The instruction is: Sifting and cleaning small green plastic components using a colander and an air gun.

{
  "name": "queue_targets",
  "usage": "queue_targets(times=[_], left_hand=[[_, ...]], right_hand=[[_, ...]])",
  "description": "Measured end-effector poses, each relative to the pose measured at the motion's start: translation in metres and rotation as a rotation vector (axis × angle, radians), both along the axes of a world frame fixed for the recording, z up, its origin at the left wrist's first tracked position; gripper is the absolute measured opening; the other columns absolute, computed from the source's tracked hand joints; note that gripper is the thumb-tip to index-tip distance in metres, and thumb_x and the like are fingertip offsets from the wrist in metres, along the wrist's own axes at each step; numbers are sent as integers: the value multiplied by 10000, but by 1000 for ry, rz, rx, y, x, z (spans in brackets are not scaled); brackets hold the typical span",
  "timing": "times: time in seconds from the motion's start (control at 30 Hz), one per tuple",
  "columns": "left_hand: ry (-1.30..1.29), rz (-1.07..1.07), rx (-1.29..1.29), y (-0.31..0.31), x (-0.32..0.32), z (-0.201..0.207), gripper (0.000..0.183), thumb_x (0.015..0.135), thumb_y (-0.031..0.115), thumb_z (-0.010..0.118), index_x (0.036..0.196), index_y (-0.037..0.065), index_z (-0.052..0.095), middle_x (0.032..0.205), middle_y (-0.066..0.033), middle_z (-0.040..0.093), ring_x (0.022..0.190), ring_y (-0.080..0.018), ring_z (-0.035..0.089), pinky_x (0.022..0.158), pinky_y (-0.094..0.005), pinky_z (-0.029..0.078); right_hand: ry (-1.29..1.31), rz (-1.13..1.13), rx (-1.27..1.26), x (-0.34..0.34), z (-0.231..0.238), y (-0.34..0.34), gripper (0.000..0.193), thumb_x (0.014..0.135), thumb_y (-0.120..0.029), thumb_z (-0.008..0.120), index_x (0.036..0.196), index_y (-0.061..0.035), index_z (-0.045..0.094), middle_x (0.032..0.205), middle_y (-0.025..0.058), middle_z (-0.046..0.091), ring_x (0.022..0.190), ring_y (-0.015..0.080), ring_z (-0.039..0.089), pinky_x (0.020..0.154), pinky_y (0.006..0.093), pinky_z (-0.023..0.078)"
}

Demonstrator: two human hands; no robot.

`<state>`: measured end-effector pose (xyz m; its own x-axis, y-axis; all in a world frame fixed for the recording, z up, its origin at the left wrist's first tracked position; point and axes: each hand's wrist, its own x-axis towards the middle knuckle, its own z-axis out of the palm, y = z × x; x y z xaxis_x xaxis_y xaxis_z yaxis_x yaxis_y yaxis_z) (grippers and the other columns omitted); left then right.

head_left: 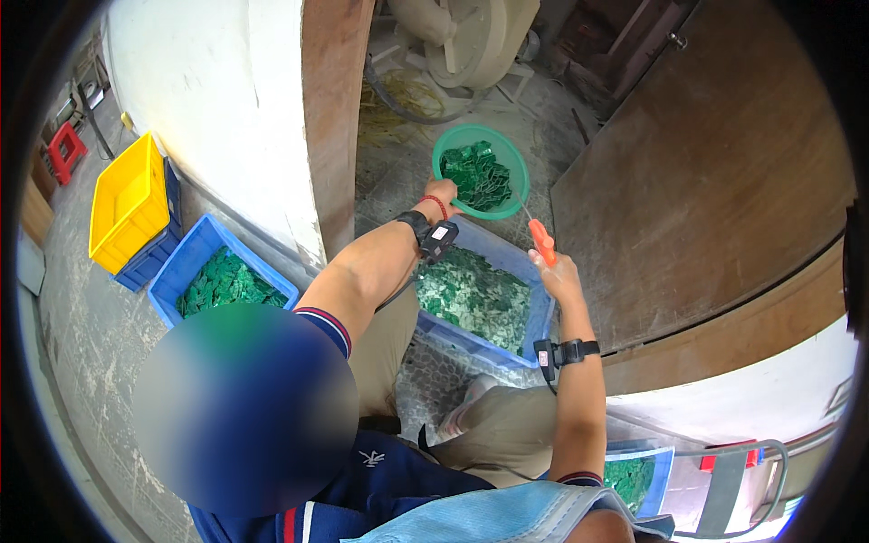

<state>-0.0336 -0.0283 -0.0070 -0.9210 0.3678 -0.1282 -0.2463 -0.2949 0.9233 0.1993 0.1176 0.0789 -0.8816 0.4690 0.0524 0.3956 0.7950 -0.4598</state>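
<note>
My left hand (442,194) grips the near left rim of a round green plastic basin (520,166). Dark green flat pieces (476,174) lie in a heap inside it. My right hand (559,275) is closed round an orange-handled tool (542,242) with a thin metal shaft. The shaft points up toward the basin's right rim; whether it touches cannot be made out, nor what kind of tip it has. Just below the basin stands a blue plastic crate (462,342), holding green pieces mixed with pale, whitish ones (480,294).
Left of me stands another blue crate (167,299) of green pieces, beside a yellow crate (122,208) stacked on a blue one. A brown wooden door (706,181) rises at the right. Beyond the doorway sits a cream machine (480,45) with a hose (407,110).
</note>
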Motion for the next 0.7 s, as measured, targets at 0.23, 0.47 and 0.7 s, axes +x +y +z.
queue_targets(times=[0.23,0.47,0.7], left_hand=[[340,-86,-396,-39,18,36,262,616,145,715,779,29,545,798,-147,544,805,-235,576,646,-305,483],[853,-377,-985,-26,1,10,337,607,206,713,778,-28,541,822,-171,567,787,-288,584,697,-345,481],[191,19,-111,-26,-16,-1,297,610,170,734,756,-1,540,832,-170,557,796,-284,559,671,-324,461]], right_hand=[[113,-124,-266,15,31,-5,451,742,-415,604,821,29,591,520,86,516,405,148,501,403,289,396],[140,-99,-224,22,11,11,462,745,-437,591,600,-2,530,476,58,482,374,143,480,367,287,375],[131,-133,-309,25,26,2,469,746,-445,587,590,-7,528,475,45,471,378,126,470,364,282,359]])
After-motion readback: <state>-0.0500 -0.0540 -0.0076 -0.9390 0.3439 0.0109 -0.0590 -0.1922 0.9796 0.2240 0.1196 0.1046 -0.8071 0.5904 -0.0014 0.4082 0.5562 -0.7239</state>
